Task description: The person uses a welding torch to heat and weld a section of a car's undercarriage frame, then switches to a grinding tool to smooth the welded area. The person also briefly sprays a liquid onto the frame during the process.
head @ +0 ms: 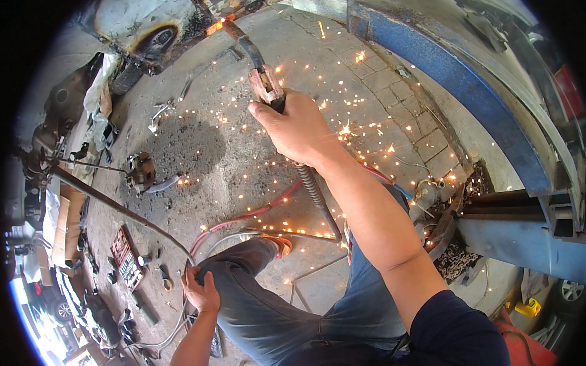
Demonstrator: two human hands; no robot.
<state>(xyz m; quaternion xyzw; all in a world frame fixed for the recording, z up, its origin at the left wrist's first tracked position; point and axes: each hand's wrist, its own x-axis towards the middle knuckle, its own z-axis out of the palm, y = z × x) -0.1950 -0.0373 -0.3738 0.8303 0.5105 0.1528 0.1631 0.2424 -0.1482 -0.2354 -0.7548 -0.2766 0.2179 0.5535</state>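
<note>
My right hand (303, 124) is closed around the grip of a MIG welding torch (265, 84), raised in front of me. The torch's bent neck points up to the underside of a scorched vehicle body panel (147, 23), and its tip meets a glowing orange spot at the metal edge. Sparks spray down across the floor. From the grip hangs a spring-sleeved cable (312, 192). My left hand (200, 290) rests on my left knee, fingers bent and apart; whether it also touches the dark cable beside it, I cannot tell.
A blue steel lift arm (454, 75) curves along the right. Red hoses (250, 214) cross the floor near my feet. At left lie a rusty brake caliper (141, 171), an open red tool case (126, 259), loose tools and cardboard (67, 225). A metal bar (119, 208) runs from the left toward my knee.
</note>
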